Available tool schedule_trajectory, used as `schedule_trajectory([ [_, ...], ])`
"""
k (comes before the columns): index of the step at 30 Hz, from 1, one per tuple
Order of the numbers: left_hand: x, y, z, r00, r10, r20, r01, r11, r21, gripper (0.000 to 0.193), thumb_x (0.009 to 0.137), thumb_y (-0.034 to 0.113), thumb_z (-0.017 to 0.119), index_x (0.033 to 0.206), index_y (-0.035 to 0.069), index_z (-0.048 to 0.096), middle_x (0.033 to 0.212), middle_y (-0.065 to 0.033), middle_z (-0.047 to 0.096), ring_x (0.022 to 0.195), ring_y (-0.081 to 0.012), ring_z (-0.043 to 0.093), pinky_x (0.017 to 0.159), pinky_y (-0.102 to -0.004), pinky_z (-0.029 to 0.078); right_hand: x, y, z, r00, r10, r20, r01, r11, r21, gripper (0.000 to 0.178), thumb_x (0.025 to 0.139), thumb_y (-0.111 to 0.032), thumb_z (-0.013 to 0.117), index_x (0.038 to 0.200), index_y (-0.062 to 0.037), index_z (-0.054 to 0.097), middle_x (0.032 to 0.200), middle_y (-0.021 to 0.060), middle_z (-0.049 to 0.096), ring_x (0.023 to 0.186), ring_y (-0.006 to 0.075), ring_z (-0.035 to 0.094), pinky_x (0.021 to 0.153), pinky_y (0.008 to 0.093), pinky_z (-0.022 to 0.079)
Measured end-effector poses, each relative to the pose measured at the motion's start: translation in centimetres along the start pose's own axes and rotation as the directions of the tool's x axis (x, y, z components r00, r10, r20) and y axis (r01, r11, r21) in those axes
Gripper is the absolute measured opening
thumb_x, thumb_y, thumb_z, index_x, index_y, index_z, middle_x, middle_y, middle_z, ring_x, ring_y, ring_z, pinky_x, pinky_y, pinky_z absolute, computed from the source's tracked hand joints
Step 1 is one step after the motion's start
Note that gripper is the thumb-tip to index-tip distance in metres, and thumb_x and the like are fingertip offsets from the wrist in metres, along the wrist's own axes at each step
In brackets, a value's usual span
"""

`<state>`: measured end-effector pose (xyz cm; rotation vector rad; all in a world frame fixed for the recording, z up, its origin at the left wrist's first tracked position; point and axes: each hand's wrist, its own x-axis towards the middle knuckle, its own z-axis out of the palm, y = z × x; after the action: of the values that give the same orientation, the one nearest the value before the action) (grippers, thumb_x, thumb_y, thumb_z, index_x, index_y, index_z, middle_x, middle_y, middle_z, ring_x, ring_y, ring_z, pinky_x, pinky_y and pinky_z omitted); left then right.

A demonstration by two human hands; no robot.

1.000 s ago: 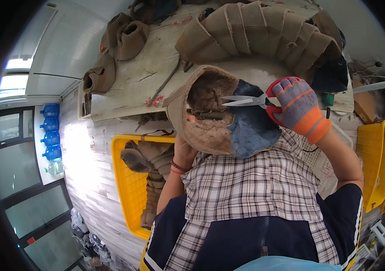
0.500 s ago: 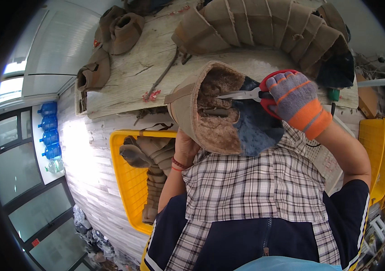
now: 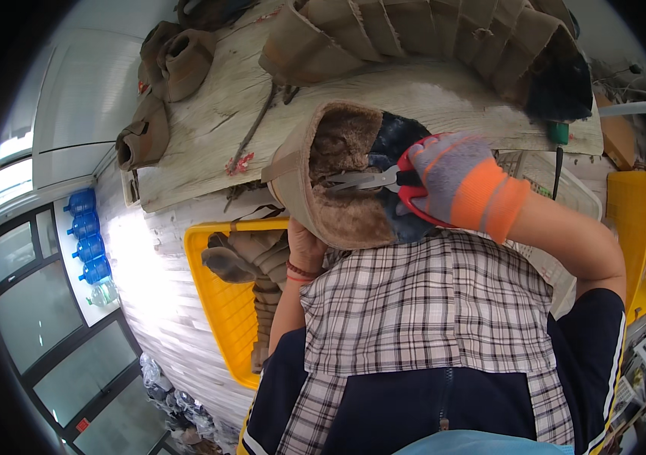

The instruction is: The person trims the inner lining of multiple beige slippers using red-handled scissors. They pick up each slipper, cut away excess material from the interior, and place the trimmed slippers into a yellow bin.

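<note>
Showing fuzzy brown-and-blue lining (image 3: 338,142), tan piece (image 3: 349,218) held by left hand (image 3: 305,247); right fingers (image 3: 429,168) clasp scissors (image 3: 388,179).

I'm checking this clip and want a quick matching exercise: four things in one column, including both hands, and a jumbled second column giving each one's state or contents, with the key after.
Column one
1. scissors
2. right hand
3. left hand
4. yellow basket on the person's left

Column two
A. bare, with wristbands, supporting the fleece-lined piece
B. holding tan fabric pieces
C. red-handled, blades pointing toward the picture's left
D. in a grey and orange glove

Pairs: 1-C, 2-D, 3-A, 4-B
</note>
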<state>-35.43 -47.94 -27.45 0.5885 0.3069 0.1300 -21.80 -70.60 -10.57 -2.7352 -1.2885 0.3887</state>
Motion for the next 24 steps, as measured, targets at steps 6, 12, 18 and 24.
schedule_trajectory([
  [6, -0.6, 0.4, 2.0, 0.999, -0.022, -0.029, 0.027, 0.982, 0.187, 0.060, 0.095, 0.043, 0.041, 0.144, 0.015, 0.022, 0.145, -0.0124, 0.030, 0.129, -0.0297, 0.037, 0.105, -0.0439, 0.036, 1.9, -1.8, -1.4, 0.942, 0.044, 0.333, -0.026, 0.998, -0.059, 0.042, 0.081, -0.044, 0.059, 0.096, -0.0060, 0.063, 0.087, 0.0123, 0.066, 0.086, 0.0267, 0.063, 0.071, 0.0360, 0.051],
  [12, -1.2, 0.7, 2.1, 0.997, -0.046, -0.060, 0.040, 0.995, -0.096, 0.046, 0.089, 0.023, 0.058, 0.128, 0.001, 0.046, 0.126, -0.0137, 0.053, 0.115, -0.0278, 0.052, 0.098, -0.0425, 0.045, 2.4, -2.7, -3.3, 0.908, 0.012, 0.420, 0.003, 0.999, -0.036, 0.044, 0.082, -0.047, 0.057, 0.090, -0.0050, 0.065, 0.074, 0.0112, 0.066, 0.072, 0.0267, 0.065, 0.063, 0.0353, 0.051],
  [18, -1.1, 0.9, 2.4, 0.997, -0.053, -0.058, 0.061, 0.987, 0.147, 0.058, 0.093, 0.038, 0.044, 0.141, 0.012, 0.024, 0.142, -0.0133, 0.033, 0.128, -0.0304, 0.038, 0.105, -0.0451, 0.036, 3.0, -2.5, -3.5, 0.900, -0.050, 0.432, 0.084, 0.995, -0.062, 0.044, 0.082, -0.051, 0.056, 0.084, -0.0085, 0.069, 0.072, 0.0079, 0.066, 0.067, 0.0249, 0.065, 0.061, 0.0352, 0.051],
  [24, -1.3, 1.3, 2.5, 0.999, -0.043, -0.022, 0.047, 0.969, 0.242, 0.062, 0.095, 0.043, 0.037, 0.146, 0.015, 0.015, 0.148, -0.0129, 0.024, 0.132, -0.0313, 0.032, 0.108, -0.0458, 0.031, 3.2, -2.9, -3.6, 0.918, -0.102, 0.383, 0.146, 0.985, -0.089, 0.041, 0.083, -0.046, 0.056, 0.083, -0.0079, 0.069, 0.072, 0.0084, 0.066, 0.068, 0.0255, 0.065, 0.061, 0.0361, 0.051],
])
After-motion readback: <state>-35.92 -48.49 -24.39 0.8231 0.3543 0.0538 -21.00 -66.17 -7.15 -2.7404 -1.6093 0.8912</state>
